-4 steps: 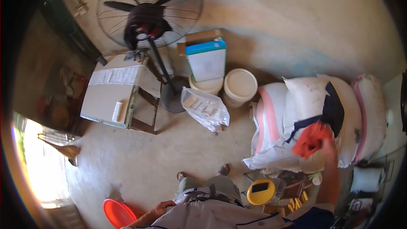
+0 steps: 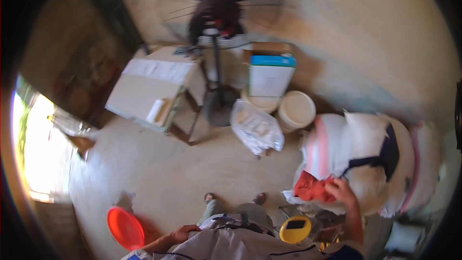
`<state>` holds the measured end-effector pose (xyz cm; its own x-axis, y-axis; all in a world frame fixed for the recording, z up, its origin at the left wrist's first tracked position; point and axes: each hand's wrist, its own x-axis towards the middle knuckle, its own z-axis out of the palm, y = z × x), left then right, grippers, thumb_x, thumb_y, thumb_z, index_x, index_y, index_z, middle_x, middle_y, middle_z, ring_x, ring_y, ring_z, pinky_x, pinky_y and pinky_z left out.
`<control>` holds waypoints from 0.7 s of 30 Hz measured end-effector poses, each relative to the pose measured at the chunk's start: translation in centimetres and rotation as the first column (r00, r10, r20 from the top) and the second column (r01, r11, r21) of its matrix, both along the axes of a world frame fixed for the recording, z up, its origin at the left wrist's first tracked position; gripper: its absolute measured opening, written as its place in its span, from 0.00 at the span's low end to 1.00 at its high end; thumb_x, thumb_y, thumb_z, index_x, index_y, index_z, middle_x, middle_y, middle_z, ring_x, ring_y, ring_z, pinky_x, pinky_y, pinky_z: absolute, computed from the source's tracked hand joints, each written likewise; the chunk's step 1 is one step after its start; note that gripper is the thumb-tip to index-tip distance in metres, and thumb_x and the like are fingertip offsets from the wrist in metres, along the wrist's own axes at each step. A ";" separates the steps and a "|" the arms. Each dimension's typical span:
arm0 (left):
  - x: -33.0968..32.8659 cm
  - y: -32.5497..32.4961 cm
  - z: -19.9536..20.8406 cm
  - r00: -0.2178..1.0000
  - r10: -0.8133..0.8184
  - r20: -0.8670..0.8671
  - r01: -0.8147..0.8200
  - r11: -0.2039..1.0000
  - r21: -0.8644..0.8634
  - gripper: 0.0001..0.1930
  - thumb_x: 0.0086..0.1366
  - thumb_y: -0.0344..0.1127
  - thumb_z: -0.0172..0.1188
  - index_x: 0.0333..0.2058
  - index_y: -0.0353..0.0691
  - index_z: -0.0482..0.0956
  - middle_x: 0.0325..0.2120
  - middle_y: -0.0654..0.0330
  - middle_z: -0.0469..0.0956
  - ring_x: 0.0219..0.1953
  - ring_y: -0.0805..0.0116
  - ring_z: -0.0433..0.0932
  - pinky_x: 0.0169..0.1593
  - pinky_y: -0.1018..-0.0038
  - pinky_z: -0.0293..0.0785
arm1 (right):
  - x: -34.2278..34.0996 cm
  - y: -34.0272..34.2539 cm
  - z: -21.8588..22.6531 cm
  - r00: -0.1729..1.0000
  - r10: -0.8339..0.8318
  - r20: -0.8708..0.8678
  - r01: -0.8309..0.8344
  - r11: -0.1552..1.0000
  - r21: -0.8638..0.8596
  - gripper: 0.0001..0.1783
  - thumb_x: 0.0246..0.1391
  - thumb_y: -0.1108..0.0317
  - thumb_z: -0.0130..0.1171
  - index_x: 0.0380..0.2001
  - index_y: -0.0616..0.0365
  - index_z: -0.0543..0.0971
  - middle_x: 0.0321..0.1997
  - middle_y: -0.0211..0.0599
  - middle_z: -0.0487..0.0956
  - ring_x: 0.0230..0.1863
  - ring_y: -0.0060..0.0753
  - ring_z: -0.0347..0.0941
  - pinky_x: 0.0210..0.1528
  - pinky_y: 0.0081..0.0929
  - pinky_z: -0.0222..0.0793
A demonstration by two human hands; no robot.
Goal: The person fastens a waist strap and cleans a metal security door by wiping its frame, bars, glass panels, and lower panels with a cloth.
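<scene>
My right hand [image 2: 342, 193] is closed on a crumpled red cloth [image 2: 310, 188] at the right. The cloth hangs over the near left side of a bulging white sack [image 2: 368, 183]. Dark blue fabric [image 2: 389, 151] lies across the sack, just beyond my hand. My left hand [image 2: 184, 233] rests against the front of my light shirt [image 2: 226, 243] at waist height. Its fingers lie against my body with nothing visible in them; the fingertips are partly hidden.
A yellow round stool [image 2: 294, 235] with a dark phone-like object stands by my right leg. A red basin [image 2: 125, 228] sits at the lower left. Ahead are a table [image 2: 149, 94], a pedestal fan [image 2: 215, 17], a plastic bag [image 2: 256, 127], a box [image 2: 272, 79] and a white bucket [image 2: 297, 108].
My right hand and the red cloth have moved left and nearer to me. The whole view has shifted, so the fan, table and buckets appear further right.
</scene>
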<state>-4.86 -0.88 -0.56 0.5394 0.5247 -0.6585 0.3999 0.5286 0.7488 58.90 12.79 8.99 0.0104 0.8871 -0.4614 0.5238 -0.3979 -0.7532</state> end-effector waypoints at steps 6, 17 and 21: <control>-9.2 -1.2 4.0 0.998 -0.057 -0.007 0.057 0.998 -0.039 0.21 0.66 0.35 0.52 0.57 0.41 0.72 0.55 0.55 0.73 0.60 0.64 0.68 0.64 0.69 0.60 | -23.2 2.0 -4.9 0.830 0.546 -0.114 -0.523 0.833 0.182 0.18 0.58 0.70 0.58 0.51 0.62 0.76 0.41 0.30 0.80 0.41 0.19 0.73 0.46 0.23 0.72; -21.2 -5.4 3.9 0.929 0.337 0.150 -0.266 0.893 -0.362 0.23 0.70 0.35 0.49 0.63 0.39 0.65 0.60 0.60 0.67 0.63 0.67 0.63 0.66 0.71 0.57 | -50.5 8.4 -7.1 0.641 0.630 -0.438 -0.656 0.746 0.113 0.16 0.63 0.70 0.50 0.53 0.61 0.74 0.43 0.25 0.77 0.40 0.17 0.69 0.44 0.20 0.68; -23.2 -1.2 2.2 0.897 0.441 -0.027 -0.415 0.821 -0.393 0.24 0.70 0.40 0.54 0.60 0.37 0.67 0.55 0.59 0.73 0.57 0.70 0.69 0.61 0.70 0.65 | -57.2 10.4 -5.4 0.521 0.512 -0.683 -0.705 0.709 -0.006 0.19 0.64 0.65 0.50 0.55 0.60 0.73 0.46 0.28 0.77 0.47 0.20 0.71 0.52 0.23 0.67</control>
<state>-28.02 -2.08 1.64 0.3657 0.4294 -0.8258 0.0257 0.8822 0.4702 1.67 23.15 3.56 -0.8418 0.4113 -0.3494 0.1909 -0.3787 -0.9056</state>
